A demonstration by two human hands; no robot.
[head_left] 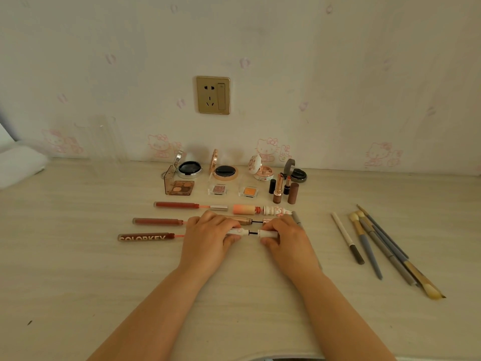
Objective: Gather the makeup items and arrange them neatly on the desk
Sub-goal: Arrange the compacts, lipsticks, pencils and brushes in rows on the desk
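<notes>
Both our forearms reach up from the near edge of the desk (78,269), and our left hand (208,237) and right hand (282,237) meet over a white liquid eyeliner pen (268,233). Left fingers curl round its barrel, right fingers pinch its cap end, and a thin black stem shows in the gap between the two parts, so the pen is pulled partly open. We judge the step in hand to be laying this pen as the third row of the lineup, open like the rest. Taking the pen as our landmark: just behind it lies a gold-collared wand (243,220), also drawn apart; behind that a peach tube with a bunny cap (260,209). Left of the pen sit three red lip glosses, the nearest marked COLORKEY (145,237). Farther behind the pen stand open compacts, eyeshadow pans (218,189) and upright lipsticks (279,187) near the wall. Well to the right of the pen lie the brushes (377,243), loosely fanned and crossing. Next, we think, the pen parts need setting down parallel with the wand, then the brushes want straightening. Open desk lies in front of the pen and to its left; the brush handles near the right are the likeliest thing to knock.
</notes>
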